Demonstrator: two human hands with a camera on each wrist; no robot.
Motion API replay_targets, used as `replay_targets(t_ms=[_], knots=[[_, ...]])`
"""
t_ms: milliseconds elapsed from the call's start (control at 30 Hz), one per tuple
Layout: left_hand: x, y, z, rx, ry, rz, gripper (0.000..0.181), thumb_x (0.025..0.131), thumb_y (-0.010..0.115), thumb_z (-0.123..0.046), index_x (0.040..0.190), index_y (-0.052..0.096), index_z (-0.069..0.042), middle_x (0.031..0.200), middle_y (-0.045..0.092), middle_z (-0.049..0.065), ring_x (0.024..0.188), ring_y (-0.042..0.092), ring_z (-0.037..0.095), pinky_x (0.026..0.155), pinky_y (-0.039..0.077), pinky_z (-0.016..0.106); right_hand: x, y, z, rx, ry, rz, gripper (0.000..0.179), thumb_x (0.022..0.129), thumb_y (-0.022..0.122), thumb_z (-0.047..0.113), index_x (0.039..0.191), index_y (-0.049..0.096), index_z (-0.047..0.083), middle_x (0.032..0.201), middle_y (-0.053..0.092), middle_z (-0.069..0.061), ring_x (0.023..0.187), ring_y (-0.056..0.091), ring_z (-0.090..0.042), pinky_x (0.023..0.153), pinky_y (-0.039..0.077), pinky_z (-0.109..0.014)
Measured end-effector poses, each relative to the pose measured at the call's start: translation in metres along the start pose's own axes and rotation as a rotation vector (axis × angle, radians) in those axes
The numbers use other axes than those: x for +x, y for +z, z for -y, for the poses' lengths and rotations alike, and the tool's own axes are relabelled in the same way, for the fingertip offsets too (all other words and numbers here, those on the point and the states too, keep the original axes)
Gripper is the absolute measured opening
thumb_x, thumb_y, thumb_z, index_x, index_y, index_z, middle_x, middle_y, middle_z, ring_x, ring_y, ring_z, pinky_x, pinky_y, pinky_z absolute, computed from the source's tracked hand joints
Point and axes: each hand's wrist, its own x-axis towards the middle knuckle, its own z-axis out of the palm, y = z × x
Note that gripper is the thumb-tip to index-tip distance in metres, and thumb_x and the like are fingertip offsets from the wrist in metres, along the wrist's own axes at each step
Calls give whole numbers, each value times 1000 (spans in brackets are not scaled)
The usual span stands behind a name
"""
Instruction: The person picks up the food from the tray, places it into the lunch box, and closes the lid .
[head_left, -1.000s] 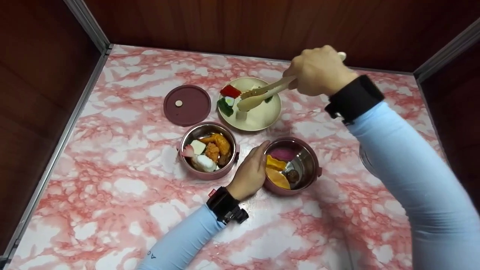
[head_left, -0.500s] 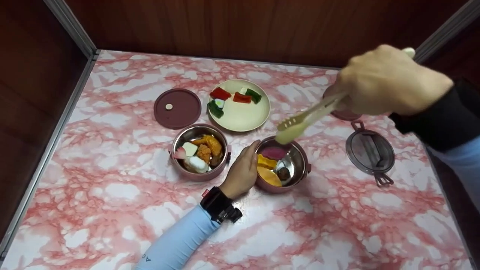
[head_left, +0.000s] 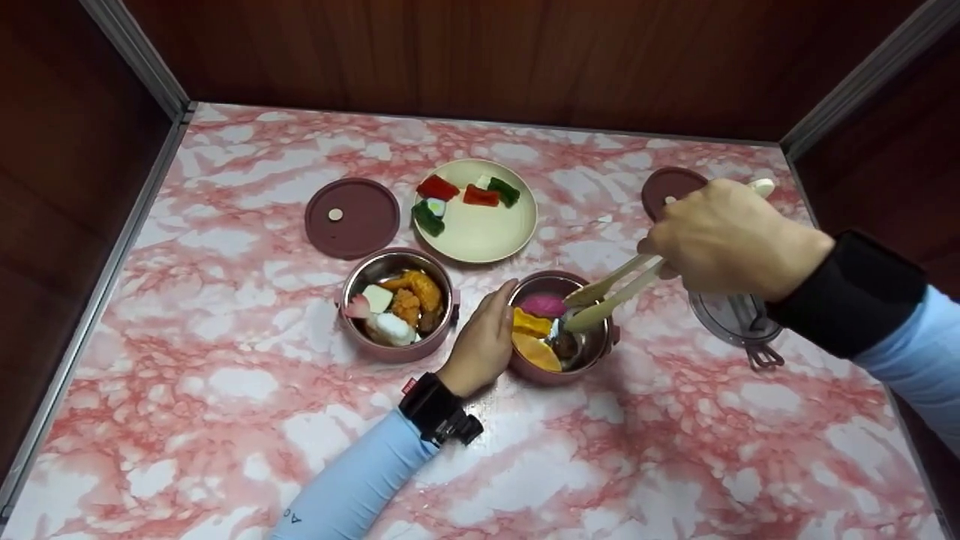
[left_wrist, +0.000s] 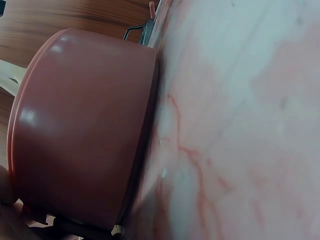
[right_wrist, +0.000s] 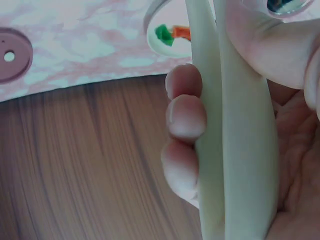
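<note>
My left hand [head_left: 480,345] rests its straight fingers against the left side of the right lunch pot [head_left: 615,336]. In the left wrist view, the pot's smooth pink wall [left_wrist: 85,125] fills the left side, with fingertips near its rim. My right hand [head_left: 727,240] grips cream tongs [head_left: 626,294], their tips down inside that pot. Fingers and thumb wrap the tongs' arms [right_wrist: 245,140] in the right wrist view. Inside the pot lie a purple piece [head_left: 542,304], a wavy yellow piece [head_left: 531,322], an orange slice [head_left: 536,352] and a brown ball [head_left: 565,346].
Left of it, a second pot [head_left: 352,334] holds fried pieces and a white lump. Behind stands a cream plate [head_left: 487,236] with red and green pieces. Maroon lids [head_left: 364,225] lie at back left and back right. A clear clip lid [head_left: 720,330] sits under my right wrist.
My right hand has carried the tongs from over the plate to the right pot and lowered their tips into it. The left hand stays at the pot's side.
</note>
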Motion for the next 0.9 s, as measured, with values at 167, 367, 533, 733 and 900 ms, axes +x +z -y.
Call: replay_targets(t_ms=[167,367,533,733,900], knots=[[0,0,-1,0,4,3,46,107,35,-10,151,34,2,145,46,21,135,43,32,116,29,37,2,7,1,0,-35,-28,20,70,81,20,69,62,21,56,47,0,48,45,-20,42,42,-43],[0,-1,-1,8,11,1,46,107,34,-11,150,34,3,145,46,21,136,43,31,116,29,37,-1,3,-3,56,-11,-16,18,73,81,21,71,62,21,58,48,2,49,43,-20,41,41,-41],[0,-2,-1,14,-4,6,46,107,35,-11,151,34,2,146,46,21,136,42,32,116,29,37,-6,-11,-8,57,33,-13,15,72,80,22,74,65,23,59,49,3,49,44,-18,41,39,-40],[0,-2,-1,0,-24,19,46,107,35,-11,152,33,0,148,44,20,137,41,32,116,28,38,-11,-23,-13,31,67,-101,16,74,79,25,76,64,23,55,44,2,47,43,-19,37,36,-44],[0,-1,-2,0,-18,12,46,107,35,-12,151,34,0,146,46,19,136,42,31,116,29,37,-9,-23,-12,12,82,-316,14,74,77,21,78,64,18,59,50,-3,45,48,-25,35,37,-48]])
